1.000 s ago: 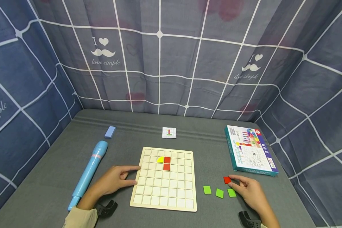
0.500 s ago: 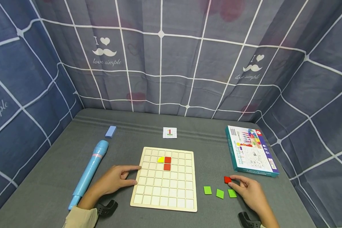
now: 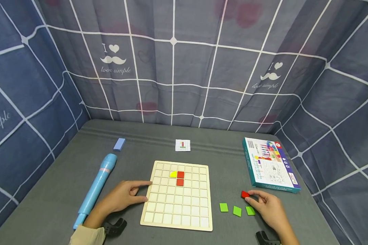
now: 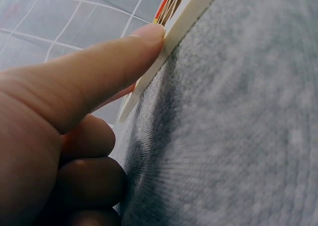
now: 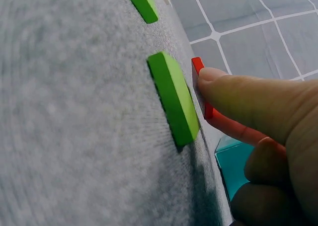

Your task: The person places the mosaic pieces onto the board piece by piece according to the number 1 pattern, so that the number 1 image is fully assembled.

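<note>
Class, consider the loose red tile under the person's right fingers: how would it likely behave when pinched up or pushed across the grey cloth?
The red tile looks thin, flat and hard-edged, so probably stiff and light. Flat-faced, it should slide, not roll, though the fuzzy grey cloth may drag on it. Its low edge gives the right hand little to pinch, so tipping it up first likely helps.

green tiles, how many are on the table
3, all loose on the grey cloth right of the board: one nearest the board, one in the middle, one by the right hand. None seems hidden.
</note>
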Demonstrator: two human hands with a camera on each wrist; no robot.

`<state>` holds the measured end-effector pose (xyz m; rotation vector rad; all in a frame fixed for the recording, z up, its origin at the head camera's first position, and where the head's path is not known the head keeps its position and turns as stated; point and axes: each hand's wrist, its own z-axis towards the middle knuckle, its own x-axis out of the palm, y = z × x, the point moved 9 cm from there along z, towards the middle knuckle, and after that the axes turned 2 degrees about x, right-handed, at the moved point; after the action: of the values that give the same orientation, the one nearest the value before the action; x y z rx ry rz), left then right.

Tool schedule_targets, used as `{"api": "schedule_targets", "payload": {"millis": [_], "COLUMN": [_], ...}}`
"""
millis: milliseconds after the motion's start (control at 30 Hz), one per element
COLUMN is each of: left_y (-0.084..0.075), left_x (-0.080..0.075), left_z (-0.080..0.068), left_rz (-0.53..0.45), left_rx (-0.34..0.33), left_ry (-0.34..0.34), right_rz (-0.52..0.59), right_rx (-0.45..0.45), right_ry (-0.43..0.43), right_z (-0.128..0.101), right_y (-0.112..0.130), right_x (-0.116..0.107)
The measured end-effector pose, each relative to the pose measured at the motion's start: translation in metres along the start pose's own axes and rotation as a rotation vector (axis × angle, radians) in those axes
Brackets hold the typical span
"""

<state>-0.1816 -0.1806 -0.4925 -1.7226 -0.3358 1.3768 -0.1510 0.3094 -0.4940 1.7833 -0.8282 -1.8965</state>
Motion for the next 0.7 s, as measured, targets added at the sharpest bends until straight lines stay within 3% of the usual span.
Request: {"api": "schedule_targets", "payload": {"millis": [233, 700], "left_y": [-0.001, -0.002], "left_x": [0.002, 0.000], "left_z": [-0.002, -0.001], "left_rz": [-0.035, -0.030], "left_rx": [0.026, 0.023], "left_ry": [-0.002, 0.004], "right_rz": [-0.007, -0.007], "right_rx": [0.004, -0.091], "right_ry": [-0.017, -0.012], "right_z": [-0.002, -0.003], "right_y": [0.006, 0.032], "right_x": [-0.001, 0.010]}}
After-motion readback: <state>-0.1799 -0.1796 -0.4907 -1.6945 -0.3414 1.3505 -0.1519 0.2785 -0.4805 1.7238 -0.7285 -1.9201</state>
